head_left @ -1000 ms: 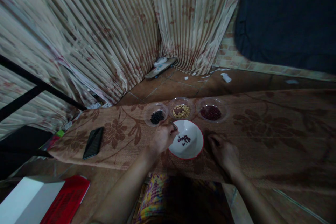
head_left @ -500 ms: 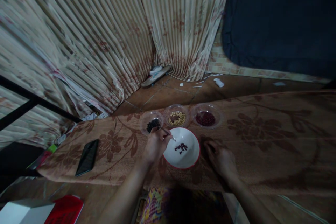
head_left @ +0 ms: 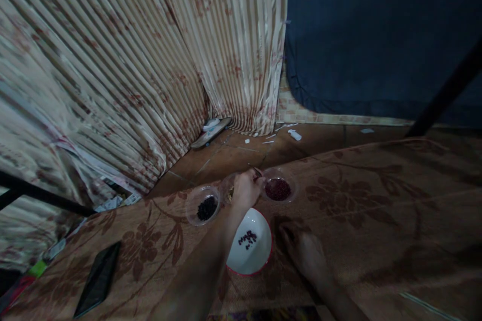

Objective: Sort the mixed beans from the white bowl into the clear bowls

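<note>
My left hand (head_left: 246, 188) is above the middle clear tub (head_left: 228, 184) of yellow kernels and hides much of it. Its fingers are pinched on a slim, dark tool that looks like tweezers (head_left: 257, 170), blurred and partly hidden. Nearer to me stands a white bowl (head_left: 244, 261) with a red rim, holding several dark red beans (head_left: 248, 238). Left of my hand is a clear tub of black beans (head_left: 207, 207); to its right, one of small red beans (head_left: 277, 189). My right hand (head_left: 303, 246) rests curled on the cloth beside the bowl, with nothing visible in it.
A black phone (head_left: 98, 277) lies on the patterned brown tablecloth (head_left: 161, 271) at the left. Striped curtains (head_left: 150, 60) hang beyond the table. White scraps (head_left: 294, 135) lie on the tiled floor. Dark bars (head_left: 448, 90) stand at both sides.
My left hand has gone from over the bowl's left rim, near the black beans, forward and right to the middle tub. The view has shifted; my right hand stays beside the bowl.
</note>
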Tool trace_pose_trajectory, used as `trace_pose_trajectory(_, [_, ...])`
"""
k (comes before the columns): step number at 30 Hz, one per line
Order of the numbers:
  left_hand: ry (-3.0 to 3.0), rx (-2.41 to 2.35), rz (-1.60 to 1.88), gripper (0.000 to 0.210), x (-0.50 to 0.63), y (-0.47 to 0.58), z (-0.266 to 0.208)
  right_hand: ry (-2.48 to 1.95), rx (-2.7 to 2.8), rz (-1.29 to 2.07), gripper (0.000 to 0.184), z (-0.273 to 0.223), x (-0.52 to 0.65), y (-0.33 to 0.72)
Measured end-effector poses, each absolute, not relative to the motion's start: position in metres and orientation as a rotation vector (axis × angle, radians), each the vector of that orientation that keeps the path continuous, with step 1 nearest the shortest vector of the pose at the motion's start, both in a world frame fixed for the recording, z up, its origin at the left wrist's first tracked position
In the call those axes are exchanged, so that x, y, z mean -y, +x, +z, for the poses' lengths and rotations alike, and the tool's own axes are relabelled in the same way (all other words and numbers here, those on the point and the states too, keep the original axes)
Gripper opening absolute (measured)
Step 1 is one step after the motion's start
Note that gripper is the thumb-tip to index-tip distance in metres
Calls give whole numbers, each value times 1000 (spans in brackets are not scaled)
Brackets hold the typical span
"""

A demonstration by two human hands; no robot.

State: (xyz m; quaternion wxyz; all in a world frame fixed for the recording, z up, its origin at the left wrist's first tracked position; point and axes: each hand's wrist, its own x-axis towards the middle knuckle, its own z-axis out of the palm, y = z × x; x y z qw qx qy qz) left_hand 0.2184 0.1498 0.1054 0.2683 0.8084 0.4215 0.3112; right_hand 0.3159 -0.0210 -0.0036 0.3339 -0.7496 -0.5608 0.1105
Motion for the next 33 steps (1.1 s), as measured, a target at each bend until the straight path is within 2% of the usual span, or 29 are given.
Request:
trace_pose_trajectory(4, [2265, -1136, 768, 7, -144, 213, 100, -1903, 1424, 330, 27, -6, 21, 317])
trace_pose_trajectory(9, [2456, -1084, 742, 17, -113, 178, 121, -1767, 1150, 434, 35, -5, 26, 317])
trace_pose_trajectory(12, [2561, -1087, 544, 22, -88, 166, 133, -1612, 870, 548, 49, 18, 30, 310])
trace_pose_trajectory(15, [2665, -1034, 443, 20, -67, 164, 137, -1354, 962, 689, 59, 55, 27, 301])
trace_pose_trajectory(20, [2706, -1034, 547, 19, -48, 161, 140, -1345, 878, 784, 37, 103, 9, 284])
trace_pose_trajectory(23, [2598, -1080, 631, 16, -44, 143, 146, -1359, 929, 829, 33, 111, 8, 284])
trace_pose_trajectory(26, [2377, -1219, 825, 27, -40, 110, 141, -1491, 1009, 794, 32, 111, 15, 298])
trace_pose_trajectory(29, [2075, -1503, 988, 26, -35, 70, 117, -1591, 1154, 785, 33, 103, 20, 316])
trace_pose_trajectory(33, [1803, -1906, 909, 22, -25, 34, 67, -1573, 1527, 783, 31, 88, 15, 320])
